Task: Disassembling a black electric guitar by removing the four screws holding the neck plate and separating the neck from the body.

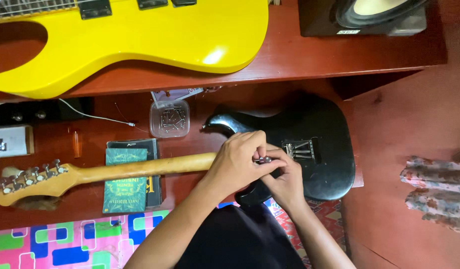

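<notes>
Black guitar lies face down on the lower red desk, neck running off to the left, headstock with tuning pegs at the far left end. Both hands meet over the spot where neck joins body. Left hand comes in from below, fingers curled, pinching a small metal part at the fingertips. Right hand sits just beside and under it, fingers closed around the same small part, touching the left hand. Open spring cavity in the guitar back is right next to the hands, on their right. Clear plastic box of screws stands above-left of the hands, near the guitar's horn. Green booklets lie under the neck. Yellow guitar rests on the upper shelf, speaker at top right. Patterned mat at bottom left.
</notes>
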